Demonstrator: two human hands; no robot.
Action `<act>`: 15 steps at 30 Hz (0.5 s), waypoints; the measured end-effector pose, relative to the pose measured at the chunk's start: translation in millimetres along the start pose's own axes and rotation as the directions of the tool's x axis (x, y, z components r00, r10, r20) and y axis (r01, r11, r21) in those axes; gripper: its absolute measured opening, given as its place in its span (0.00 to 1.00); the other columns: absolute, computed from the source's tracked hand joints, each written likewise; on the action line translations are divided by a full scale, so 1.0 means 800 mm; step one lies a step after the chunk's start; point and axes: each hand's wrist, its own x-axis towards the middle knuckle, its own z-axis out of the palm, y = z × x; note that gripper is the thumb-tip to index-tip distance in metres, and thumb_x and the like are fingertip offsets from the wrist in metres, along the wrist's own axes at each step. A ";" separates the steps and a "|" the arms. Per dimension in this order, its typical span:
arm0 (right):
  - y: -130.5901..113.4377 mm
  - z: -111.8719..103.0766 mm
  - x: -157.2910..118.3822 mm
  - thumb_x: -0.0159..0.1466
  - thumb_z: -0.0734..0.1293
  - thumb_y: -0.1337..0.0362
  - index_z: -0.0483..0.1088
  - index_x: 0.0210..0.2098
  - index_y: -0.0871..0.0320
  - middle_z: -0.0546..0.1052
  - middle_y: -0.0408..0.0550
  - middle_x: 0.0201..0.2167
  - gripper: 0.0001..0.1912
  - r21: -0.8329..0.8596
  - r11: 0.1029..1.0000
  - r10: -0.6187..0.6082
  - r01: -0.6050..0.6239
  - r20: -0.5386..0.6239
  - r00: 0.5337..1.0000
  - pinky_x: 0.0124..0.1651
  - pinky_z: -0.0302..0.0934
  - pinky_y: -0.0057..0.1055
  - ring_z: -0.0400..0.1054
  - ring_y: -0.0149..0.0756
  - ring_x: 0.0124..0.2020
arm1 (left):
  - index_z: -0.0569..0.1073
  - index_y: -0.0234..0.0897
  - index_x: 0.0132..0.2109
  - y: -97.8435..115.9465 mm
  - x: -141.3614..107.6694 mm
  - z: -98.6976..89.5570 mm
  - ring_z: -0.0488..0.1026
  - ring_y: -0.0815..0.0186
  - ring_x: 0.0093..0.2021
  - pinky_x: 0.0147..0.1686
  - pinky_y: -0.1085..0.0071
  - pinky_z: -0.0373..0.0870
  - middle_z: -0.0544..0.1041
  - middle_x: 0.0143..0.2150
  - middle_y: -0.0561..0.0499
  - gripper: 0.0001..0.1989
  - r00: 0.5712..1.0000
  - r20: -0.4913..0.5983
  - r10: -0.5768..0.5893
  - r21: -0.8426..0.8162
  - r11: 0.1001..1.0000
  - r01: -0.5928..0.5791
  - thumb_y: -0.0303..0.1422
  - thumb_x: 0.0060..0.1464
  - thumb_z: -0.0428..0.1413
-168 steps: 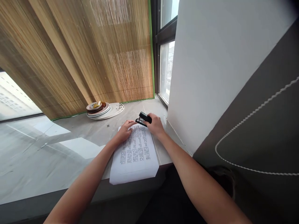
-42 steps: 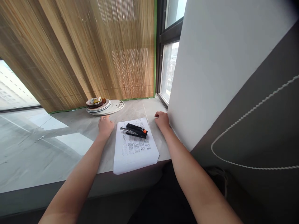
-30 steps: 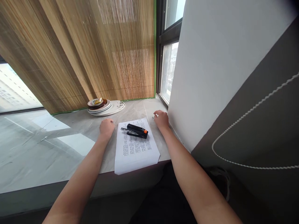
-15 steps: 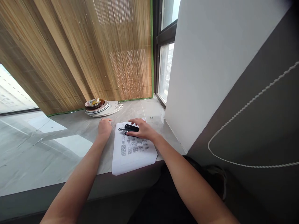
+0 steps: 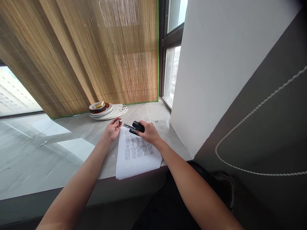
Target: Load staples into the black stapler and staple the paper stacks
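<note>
My right hand (image 5: 149, 131) is closed around a black stapler (image 5: 138, 127), lifted over the top part of the printed paper (image 5: 136, 163). The stapler's top is raised, and its metal part points left. My left hand (image 5: 113, 129) is just left of the paper's upper edge, palm partly turned up. Its thumb and fingers pinch a small silvery piece (image 5: 120, 120) that looks like a strip of staples. A small gap separates this piece from the stapler's tip.
Stacked plates (image 5: 102, 111) stand on the grey sill (image 5: 91, 127) by the bamboo blind (image 5: 100, 57). Small silvery bits (image 5: 156, 121) lie right of the stapler. A white wall (image 5: 203, 64) rises at the right, with a hanging bead cord (image 5: 240, 126).
My right hand has picked the stapler up from the paper, and its top now stands raised. My left hand has turned, moved right, and now shows a small piece between its fingers.
</note>
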 end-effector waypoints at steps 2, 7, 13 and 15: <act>0.006 -0.005 0.001 0.64 0.75 0.62 0.76 0.51 0.50 0.84 0.45 0.43 0.16 0.003 1.000 0.002 -0.002 -0.021 1.000 0.51 0.69 0.35 0.79 0.43 0.46 | 0.81 0.35 0.37 0.000 -0.002 0.000 0.77 0.73 0.39 0.49 0.76 0.76 0.81 0.40 0.50 0.12 0.999 0.044 -0.007 -0.014 1.000 0.007 0.15 0.51 0.67; 0.017 -0.014 0.003 0.63 0.75 0.63 0.77 0.49 0.51 0.84 0.45 0.41 0.14 -0.049 0.999 0.019 -0.021 -0.036 0.999 0.51 0.69 0.37 0.79 0.44 0.45 | 0.83 0.35 0.40 -0.001 -0.008 0.003 0.79 0.72 0.44 0.53 0.76 0.75 0.84 0.45 0.48 0.15 0.988 0.148 0.039 0.005 0.999 -0.040 0.17 0.46 0.72; 0.018 -0.017 0.003 0.63 0.75 0.63 0.77 0.50 0.51 0.85 0.46 0.42 0.15 -0.116 0.993 0.013 -0.015 -0.026 1.000 0.52 0.68 0.38 0.78 0.45 0.46 | 0.85 0.37 0.44 -0.003 -0.012 0.007 0.79 0.72 0.41 0.49 0.77 0.76 0.84 0.42 0.48 0.21 0.978 0.207 0.004 0.063 0.998 -0.017 0.22 0.40 0.77; 0.017 -0.018 0.002 0.64 0.75 0.63 0.77 0.50 0.50 0.85 0.45 0.42 0.15 -0.105 0.994 -0.005 0.004 -0.009 1.000 0.53 0.68 0.38 0.78 0.45 0.45 | 0.85 0.37 0.44 -0.003 -0.014 0.008 0.78 0.73 0.38 0.46 0.77 0.76 0.82 0.39 0.50 0.23 0.974 0.226 0.007 0.074 0.997 -0.024 0.24 0.37 0.79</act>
